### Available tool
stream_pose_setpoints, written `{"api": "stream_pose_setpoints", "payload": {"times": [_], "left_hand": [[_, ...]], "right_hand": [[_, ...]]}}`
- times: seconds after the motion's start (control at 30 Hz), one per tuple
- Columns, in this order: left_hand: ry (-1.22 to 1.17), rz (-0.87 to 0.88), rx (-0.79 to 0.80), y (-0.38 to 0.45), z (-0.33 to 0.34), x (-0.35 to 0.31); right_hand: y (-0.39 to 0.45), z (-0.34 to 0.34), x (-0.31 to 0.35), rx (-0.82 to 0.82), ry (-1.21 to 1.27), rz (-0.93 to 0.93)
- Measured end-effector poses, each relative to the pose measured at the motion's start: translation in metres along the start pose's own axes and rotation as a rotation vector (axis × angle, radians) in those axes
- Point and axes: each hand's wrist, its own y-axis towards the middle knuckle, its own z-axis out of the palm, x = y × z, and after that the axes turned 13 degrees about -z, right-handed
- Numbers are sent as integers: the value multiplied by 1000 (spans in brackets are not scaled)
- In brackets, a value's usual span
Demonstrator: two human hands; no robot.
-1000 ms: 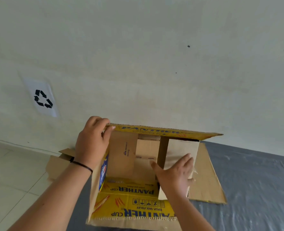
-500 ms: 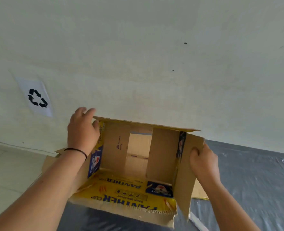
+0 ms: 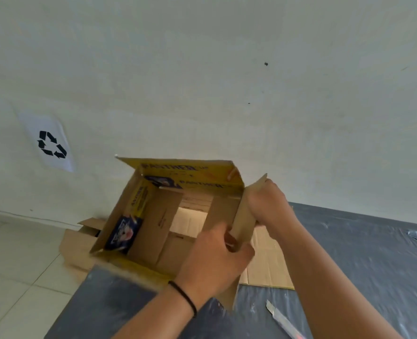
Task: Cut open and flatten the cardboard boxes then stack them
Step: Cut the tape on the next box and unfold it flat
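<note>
Two hands work one side panel of the yellow Panther Cup carton point(image 3: 178, 216). The fingers point(image 3: 223, 234) of the left hand point(image 3: 214, 263) are curled around the near lower edge of the brown right-hand flap point(image 3: 245, 216), gripping it. The right hand point(image 3: 268, 206) clamps the same flap higher up, near its upper far corner.

Step in hand, as judged: folding this flap outward along its crease to collapse the carton. To do it well, keep both grips close to the fold line, turn the panel as one piece, and avoid tearing the board at the corner.

The carton is held raised above the near-left part of the dark plastic-covered worktop point(image 3: 349, 253), tilted, its open mouth facing the person. Its long axis runs roughly left to right, and the printed yellow top flap point(image 3: 190, 171) points up toward the wall point(image 3: 227, 81).

Flattened cardboard point(image 3: 266, 265) lies on the worktop behind and beneath the carton. A utility knife point(image 3: 284, 322) rests on the worktop near the right forearm, untouched. A recycling sign point(image 3: 50, 144) is fixed to the wall at left.
</note>
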Motion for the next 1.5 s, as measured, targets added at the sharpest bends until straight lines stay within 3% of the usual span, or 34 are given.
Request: {"api": "stream_pose_setpoints", "payload": {"times": [0.17,0.27,0.37,0.47,0.57,0.63,0.77,0.93,1.07,1.17,1.23,1.3,1.37,1.4,1.43,1.5], "left_hand": [[201,146,-77,6,-15,-14],[285,217,-167,11,-39,-20],[232,184,-238,27,-84,-28],[103,156,-239,34,-128,-41],[-61,164,-148,34,-159,-54],[-67,167,-113,38,-171,-58],[41,215,-123,50,-179,-65],[130,246,-134,63,-191,-79],[158,170,-161,80,-196,-78],[384,114,-192,89,-190,-68],[578,79,-257,95,-185,-59],[788,76,-443,91,-180,-52],[872,240,-695,79,-163,-46],[794,368,-716,65,-147,-45],[699,473,-638,50,-129,-45],[639,428,-315,25,-94,-38]], "right_hand": [[-5,-1,18,33,145,8],[-10,-9,20,12,327,-103],[-13,-19,3,-80,417,-144],[-19,-19,-33,-194,259,9],[-27,-10,-52,-107,358,138],[-28,-13,-45,-17,496,63],[-23,-32,-15,184,375,-117],[-17,-41,16,106,314,-29],[-15,-35,22,36,223,13],[-12,-22,14,52,92,14],[-9,-10,7,112,55,37],[-6,1,0,139,101,74],[-4,7,-2,126,153,107],[-2,8,-3,117,162,118],[-1,9,-5,106,175,128],[-2,13,-10,63,272,176]]}}
